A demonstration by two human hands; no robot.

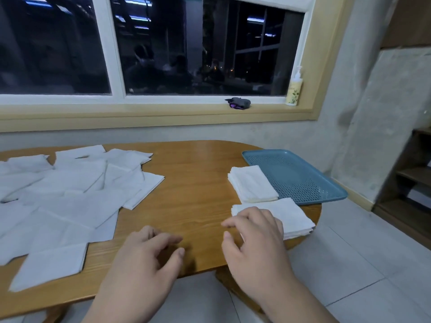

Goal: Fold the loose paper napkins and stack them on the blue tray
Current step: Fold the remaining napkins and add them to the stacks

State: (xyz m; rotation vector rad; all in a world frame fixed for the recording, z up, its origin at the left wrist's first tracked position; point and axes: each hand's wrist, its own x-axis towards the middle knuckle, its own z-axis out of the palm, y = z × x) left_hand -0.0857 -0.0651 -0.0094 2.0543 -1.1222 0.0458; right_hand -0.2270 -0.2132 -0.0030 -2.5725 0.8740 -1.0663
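Wooden table [191,183] under a dark window [163,43]. I read the loose napkins [70,201] as lying left of the left hand [142,259], the nearer one; both it and the right hand [254,241] hang loosely curled, empty. 2 folded stacks [253,184] sit right, at the blue tray [303,173] edge

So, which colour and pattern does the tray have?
The tray is blue, with a grid of small holes around a plain centre; the head view shows it.
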